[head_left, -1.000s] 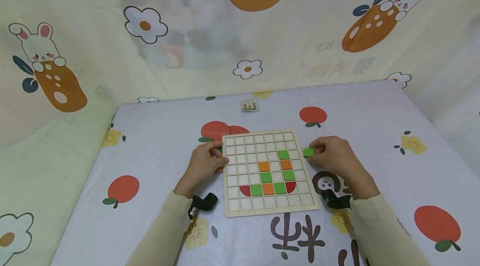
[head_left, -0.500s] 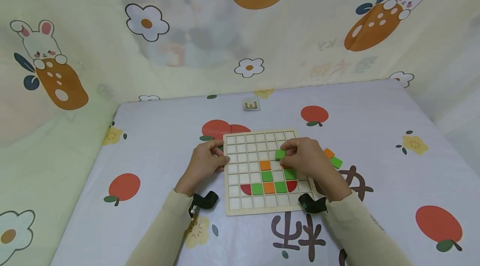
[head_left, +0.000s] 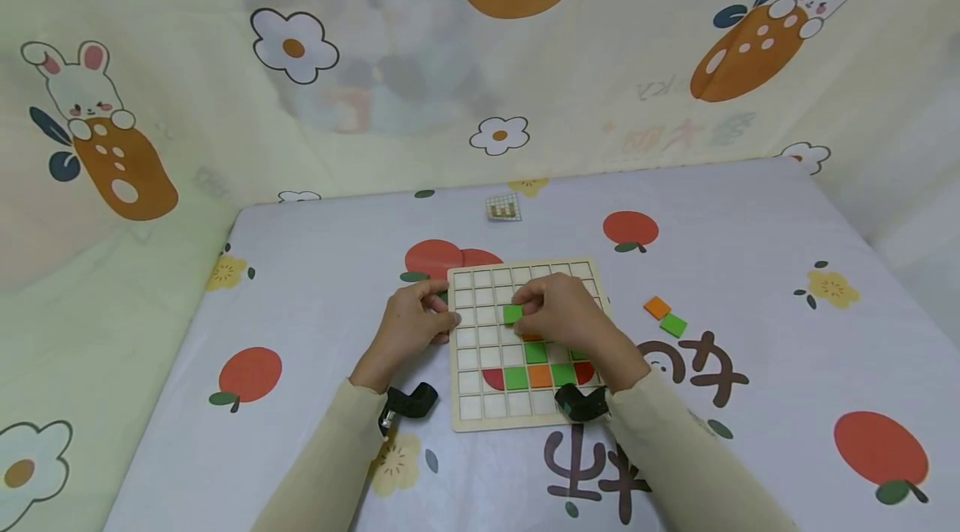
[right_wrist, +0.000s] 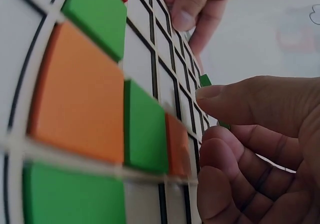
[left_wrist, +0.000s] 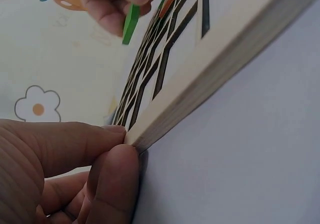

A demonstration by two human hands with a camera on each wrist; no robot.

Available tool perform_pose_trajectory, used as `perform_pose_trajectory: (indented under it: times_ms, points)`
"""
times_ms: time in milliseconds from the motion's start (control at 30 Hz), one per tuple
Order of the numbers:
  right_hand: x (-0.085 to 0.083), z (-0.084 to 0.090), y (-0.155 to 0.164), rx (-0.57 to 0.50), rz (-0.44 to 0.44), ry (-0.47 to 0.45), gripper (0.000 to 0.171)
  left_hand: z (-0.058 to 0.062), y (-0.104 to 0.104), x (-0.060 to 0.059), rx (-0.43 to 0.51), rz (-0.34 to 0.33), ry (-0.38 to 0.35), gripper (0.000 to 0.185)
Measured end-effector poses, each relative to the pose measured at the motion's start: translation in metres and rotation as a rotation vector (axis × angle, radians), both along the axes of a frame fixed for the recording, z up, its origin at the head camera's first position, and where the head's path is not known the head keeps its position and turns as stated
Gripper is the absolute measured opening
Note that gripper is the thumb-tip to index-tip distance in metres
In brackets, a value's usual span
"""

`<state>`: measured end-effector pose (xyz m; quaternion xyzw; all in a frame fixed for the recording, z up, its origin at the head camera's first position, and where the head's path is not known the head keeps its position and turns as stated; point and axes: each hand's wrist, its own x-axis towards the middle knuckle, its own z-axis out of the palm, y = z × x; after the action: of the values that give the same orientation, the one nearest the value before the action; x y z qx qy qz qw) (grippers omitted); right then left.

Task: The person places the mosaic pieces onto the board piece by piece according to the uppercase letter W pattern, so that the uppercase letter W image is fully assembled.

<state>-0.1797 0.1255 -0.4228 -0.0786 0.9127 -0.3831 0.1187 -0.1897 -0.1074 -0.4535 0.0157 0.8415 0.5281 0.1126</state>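
Observation:
A pale wooden grid board point(head_left: 471, 383) lies mid-table, with green tiles point(head_left: 515, 378), orange tiles point(head_left: 539, 376) and red rounded pieces point(head_left: 492, 379) seated in its lower cells. At its left edge my left hand point(head_left: 407, 322) grips the frame; the left wrist view shows the thumb point(left_wrist: 117, 176) and index finger meeting at the wooden rim point(left_wrist: 200, 84). My right hand point(head_left: 572, 319) pinches a green square tile point(head_left: 512, 314) over the upper middle cells. It covers part of the board's right side. In the left wrist view the held tile point(left_wrist: 131, 25) is tilted, apart from the grid.
Right of the board lie a loose orange tile point(head_left: 657, 308) and a loose green tile point(head_left: 673, 325). A small card with a grid pattern point(head_left: 503, 208) sits near the back of the table. A patterned curtain point(head_left: 390, 157) rises behind the table.
My right hand has carried the green tile leftward from beside the board's right edge to over its middle columns. The two loose tiles have come into view. My left hand stays at the edge.

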Motion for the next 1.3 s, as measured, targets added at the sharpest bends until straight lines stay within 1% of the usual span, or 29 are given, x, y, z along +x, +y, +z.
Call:
perform_pose_trajectory:
  times_ms: [167,367,600,833,1067,1300]
  points:
    - [-0.005,-0.002,-0.008,0.009,0.005,-0.012,0.023,0.0,0.001,0.0,-0.001,-0.004,0.006,0.054]
    - [-0.008,-0.001,-0.016,-0.006,0.032,-0.022,0.023,-0.002,0.002,0.0,-0.004,-0.002,0.008,0.055]
    - [-0.01,0.001,-0.024,0.005,0.037,-0.031,0.025,-0.002,0.001,-0.001,-0.001,-0.003,0.0,0.054]
    - [-0.011,-0.001,-0.029,-0.001,0.037,-0.051,0.026,-0.003,0.0,-0.001,-0.008,-0.004,-0.009,0.054]
    - [-0.011,-0.001,-0.032,0.039,0.052,-0.035,0.025,-0.003,0.0,-0.001,-0.008,0.0,-0.007,0.054]
    - [-0.013,-0.001,-0.034,0.04,0.046,-0.041,0.025,-0.003,-0.001,-0.002,-0.013,-0.007,0.001,0.054]
